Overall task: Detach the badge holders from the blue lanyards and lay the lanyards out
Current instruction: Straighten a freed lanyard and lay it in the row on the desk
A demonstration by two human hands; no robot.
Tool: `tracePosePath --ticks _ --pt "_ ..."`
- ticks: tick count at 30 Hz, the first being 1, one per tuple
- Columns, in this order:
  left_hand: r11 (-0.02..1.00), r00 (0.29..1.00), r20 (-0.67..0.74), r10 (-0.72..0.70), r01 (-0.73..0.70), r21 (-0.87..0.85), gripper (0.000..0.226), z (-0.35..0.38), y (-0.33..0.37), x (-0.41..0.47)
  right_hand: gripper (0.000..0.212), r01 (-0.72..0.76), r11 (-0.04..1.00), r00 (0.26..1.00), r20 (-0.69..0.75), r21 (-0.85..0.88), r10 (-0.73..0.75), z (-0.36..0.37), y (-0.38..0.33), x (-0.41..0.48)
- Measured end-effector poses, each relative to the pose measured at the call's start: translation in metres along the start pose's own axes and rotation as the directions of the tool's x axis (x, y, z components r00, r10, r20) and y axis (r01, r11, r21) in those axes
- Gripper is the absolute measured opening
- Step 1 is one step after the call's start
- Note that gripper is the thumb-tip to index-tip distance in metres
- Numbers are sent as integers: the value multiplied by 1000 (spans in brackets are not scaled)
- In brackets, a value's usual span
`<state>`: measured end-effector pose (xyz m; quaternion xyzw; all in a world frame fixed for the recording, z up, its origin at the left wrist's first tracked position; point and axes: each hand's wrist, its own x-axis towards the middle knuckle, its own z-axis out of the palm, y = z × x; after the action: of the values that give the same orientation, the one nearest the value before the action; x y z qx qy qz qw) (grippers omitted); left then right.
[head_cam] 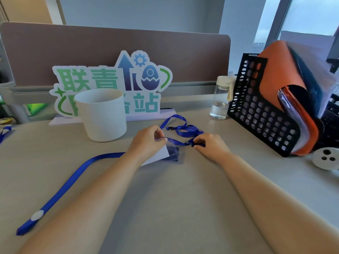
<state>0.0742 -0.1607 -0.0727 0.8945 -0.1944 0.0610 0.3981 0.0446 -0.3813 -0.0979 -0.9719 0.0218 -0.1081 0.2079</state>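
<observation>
A clear badge holder (170,153) with a white and dark card lies on the desk under my left hand (148,140), which pinches its top edge. My right hand (209,143) grips the dark clip end of a blue lanyard (183,128) that loops in a tangle just behind both hands. The strap runs between my two hands. A second blue lanyard (67,184) lies stretched flat from the middle of the desk to the near left, with a white round tag near its end.
A white cup (102,114) stands left of my hands, in front of a cardboard sign (113,83). A water bottle (222,98), a black file rack (260,107) with an orange folder and a white round object (325,158) occupy the right. Another blue strap (4,132) shows at the far left edge.
</observation>
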Motion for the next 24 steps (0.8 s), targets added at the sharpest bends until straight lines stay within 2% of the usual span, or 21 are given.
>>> tracePosePath --ticks 5,9,14,17,19,22,24 --pt "1000 1000 -1 -5 5 -10 8 -1 1 -3 31 61 973 998 41 -222 -53 4 -1 0" --pt "997 999 21 36 -35 -68 12 -3 5 -8 33 37 976 998 -38 -215 -46 1 -3 -1" --pt "995 993 62 100 -100 -8 18 -9 7 -12 29 21 975 996 -79 -220 -39 2 -7 -2" --pt "990 988 72 135 -137 19 20 -11 8 -12 22 55 991 981 -177 -121 -76 -1 -16 -6" --pt "988 986 73 149 -151 21 22 -11 9 -11 19 88 995 971 -228 53 -74 -2 -24 -10" --pt "984 982 69 174 -176 15 25 -14 10 -11 14 122 940 977 -205 318 -57 -5 -38 -19" --pt "980 978 61 199 -199 5 28 -17 11 -13 16 146 910 976 -207 387 -69 -6 -44 -22"
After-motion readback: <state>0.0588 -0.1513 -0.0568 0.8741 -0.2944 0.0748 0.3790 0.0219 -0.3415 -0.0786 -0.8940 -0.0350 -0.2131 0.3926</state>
